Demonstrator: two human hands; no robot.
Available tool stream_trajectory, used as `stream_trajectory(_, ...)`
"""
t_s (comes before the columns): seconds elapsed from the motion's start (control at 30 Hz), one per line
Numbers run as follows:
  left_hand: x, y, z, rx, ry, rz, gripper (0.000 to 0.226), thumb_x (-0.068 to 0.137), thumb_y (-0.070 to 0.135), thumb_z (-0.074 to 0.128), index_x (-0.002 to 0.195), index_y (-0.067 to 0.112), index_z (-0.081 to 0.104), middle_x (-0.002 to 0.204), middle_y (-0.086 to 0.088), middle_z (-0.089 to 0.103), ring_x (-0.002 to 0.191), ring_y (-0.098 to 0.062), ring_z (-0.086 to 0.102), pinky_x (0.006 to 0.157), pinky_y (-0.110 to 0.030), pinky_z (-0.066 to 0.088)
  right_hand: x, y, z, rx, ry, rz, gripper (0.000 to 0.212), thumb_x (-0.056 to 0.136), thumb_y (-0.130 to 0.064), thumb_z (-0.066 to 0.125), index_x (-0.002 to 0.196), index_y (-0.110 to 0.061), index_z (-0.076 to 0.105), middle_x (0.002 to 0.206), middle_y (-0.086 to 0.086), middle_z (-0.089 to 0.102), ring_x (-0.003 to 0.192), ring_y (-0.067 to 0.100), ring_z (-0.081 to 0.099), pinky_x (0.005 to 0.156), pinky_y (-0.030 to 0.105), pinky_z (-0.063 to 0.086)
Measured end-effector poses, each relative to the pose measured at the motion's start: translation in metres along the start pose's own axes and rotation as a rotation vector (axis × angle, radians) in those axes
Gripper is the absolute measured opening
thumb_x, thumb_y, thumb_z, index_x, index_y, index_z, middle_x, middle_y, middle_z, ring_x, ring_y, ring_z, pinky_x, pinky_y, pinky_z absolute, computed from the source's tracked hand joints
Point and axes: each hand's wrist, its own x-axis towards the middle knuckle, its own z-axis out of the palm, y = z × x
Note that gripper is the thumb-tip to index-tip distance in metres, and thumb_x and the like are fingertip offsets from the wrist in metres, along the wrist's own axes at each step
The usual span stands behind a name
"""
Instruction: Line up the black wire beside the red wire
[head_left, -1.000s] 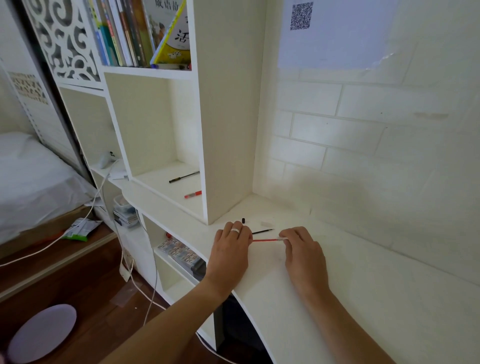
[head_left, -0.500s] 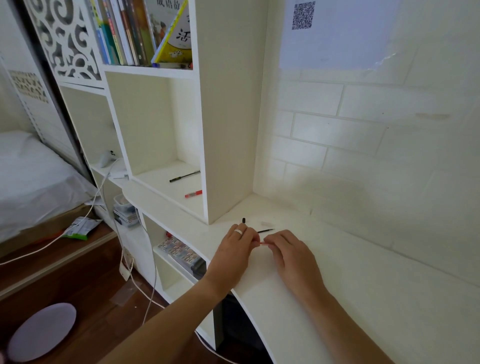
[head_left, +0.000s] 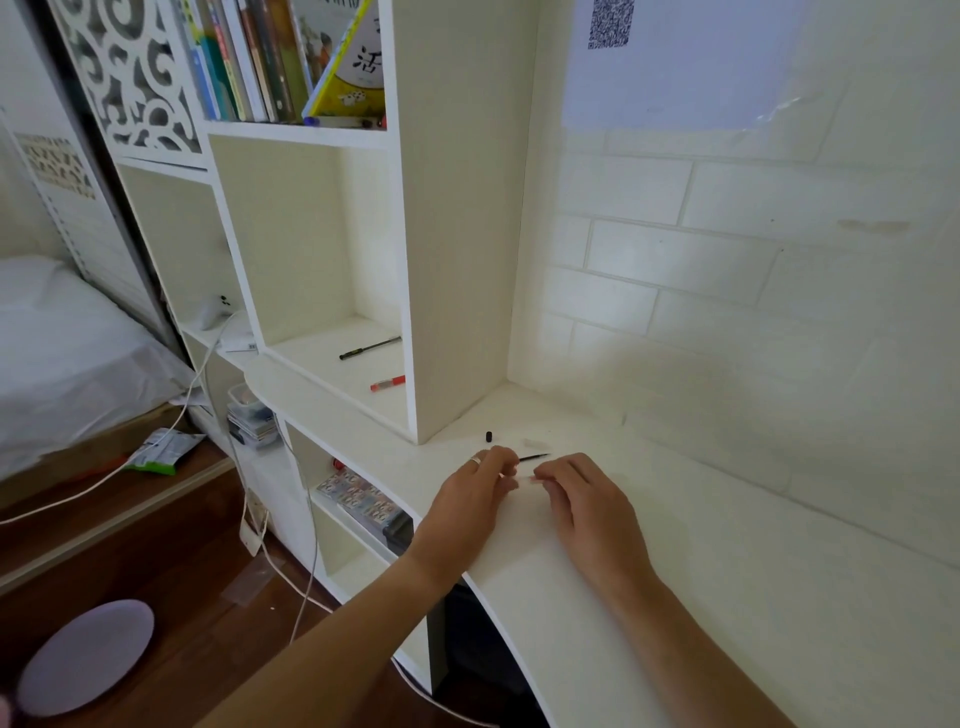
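White desk (head_left: 727, 582) under a white brick wall, lower right of frame, with a white shelf unit (head_left: 457, 234) standing at its upper-left end. Both hands meet low on the desk, centre of frame, fingertips nearly touching. Left hand (head_left: 470, 493), ring on one finger, has its fingers curled down; right hand (head_left: 589, 504) likewise curled, knuckles up. Between the two sets of fingertips only a tiny pale-reddish bit of a thin pen part (head_left: 525, 481) shows; both hands seem to pinch it, rest hidden by fingers, so exact grip cannot be told for sure. Just above the fingertips a thin black refill (head_left: 534, 457) lies on the desk, left end tucked behind the left hand's fingers, apart from the right hand. A small black cap (head_left: 489, 436) sits a little further up, near the shelf unit's base. In the open cubby at centre, a black pen (head_left: 370, 348) and a red pen (head_left: 387, 383) lie flat, well apart from the hands. Books (head_left: 291, 57) stand on the shelf at the top of frame. QR sheet (head_left: 675, 62) on the wall, upper right. Bed (head_left: 62, 343) at left, white cable (head_left: 156, 441) trailing across the wood floor.
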Motion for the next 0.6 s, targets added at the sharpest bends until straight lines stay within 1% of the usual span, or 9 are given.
stream_trajectory(0.03,0.0001,-0.0004,-0.0001,0.012,0.036,0.01,0.005,0.098,0.019,0.058,0.102,0.021,0.055,0.099,0.005,0.058,0.083,-0.012,0.055,0.073,-0.021,0.045,-0.0002,-0.0003,-0.0005,0.003,-0.002,-0.005,0.015,0.101,-0.022,0.052,0.108,-0.024,0.065,0.104,-0.012,0.06,0.086,0.009,0.062,0.071,0.029,0.053)
stream_trajectory(0.1,-0.0009,-0.0019,0.0001,0.007,0.067,-0.008,0.013,0.095,0.025,0.064,0.088,0.02,0.054,0.092,0.006,0.051,0.074,-0.012,0.05,0.067,-0.019,0.043,-0.0009,-0.0012,-0.0009,0.003,-0.015,-0.034,0.014,0.101,-0.022,0.053,0.108,-0.024,0.065,0.104,-0.012,0.06,0.084,0.009,0.062,0.069,0.028,0.053)
stream_trajectory(0.17,-0.0013,-0.0035,0.0005,-0.013,0.064,-0.019,0.015,0.092,0.029,0.066,0.084,0.02,0.056,0.089,0.008,0.052,0.074,-0.012,0.051,0.067,-0.019,0.044,-0.0015,-0.0026,-0.001,0.001,-0.033,-0.064,0.013,0.1,-0.021,0.054,0.107,-0.024,0.065,0.103,-0.013,0.06,0.082,0.007,0.062,0.067,0.026,0.052)
stream_trajectory(0.27,-0.0022,-0.0036,0.0001,-0.046,0.04,0.001,0.009,0.091,0.028,0.067,0.086,0.021,0.063,0.089,0.01,0.057,0.077,-0.009,0.054,0.071,-0.02,0.046,-0.0018,-0.0032,-0.0005,-0.012,-0.024,-0.065,0.013,0.099,-0.021,0.055,0.107,-0.024,0.065,0.103,-0.013,0.06,0.081,0.007,0.062,0.065,0.024,0.052)
stream_trajectory(0.33,-0.0025,-0.004,-0.0003,-0.035,0.026,0.05,0.005,0.093,0.026,0.064,0.093,0.022,0.067,0.093,0.01,0.06,0.077,-0.008,0.056,0.073,-0.021,0.049,-0.0014,-0.0017,0.0005,-0.013,-0.001,-0.037,0.012,0.099,-0.021,0.056,0.107,-0.024,0.065,0.103,-0.012,0.061,0.08,0.01,0.063,0.063,0.029,0.053)
stream_trajectory(0.4,-0.0026,-0.0061,0.0011,-0.012,0.026,0.089,0.009,0.096,0.023,0.06,0.098,0.021,0.068,0.094,0.01,0.062,0.077,-0.007,0.055,0.073,-0.021,0.049,-0.0015,-0.0004,0.0011,-0.014,0.006,-0.019,0.012,0.099,-0.021,0.056,0.106,-0.024,0.065,0.103,-0.011,0.061,0.081,0.011,0.063,0.062,0.031,0.054)
stream_trajectory(0.5,-0.0026,-0.0079,0.002,-0.015,0.033,0.094,0.01,0.096,0.021,0.059,0.097,0.021,0.069,0.094,0.009,0.062,0.078,-0.007,0.056,0.072,-0.021,0.049,-0.0013,0.0002,0.0018,-0.013,-0.009,-0.03,0.012,0.098,-0.021,0.057,0.105,-0.024,0.065,0.102,-0.012,0.061,0.081,0.009,0.063,0.062,0.029,0.053)
stream_trajectory(0.6,-0.0026,-0.0084,0.0025,-0.017,0.037,0.096,0.011,0.094,0.024,0.056,0.094,0.021,0.067,0.092,0.009,0.061,0.077,-0.008,0.056,0.072,-0.023,0.05,-0.001,0.0002,0.0019,-0.013,-0.026,-0.048,0.012,0.099,-0.022,0.056,0.105,-0.024,0.066,0.101,-0.013,0.06,0.079,0.008,0.062,0.061,0.026,0.051)
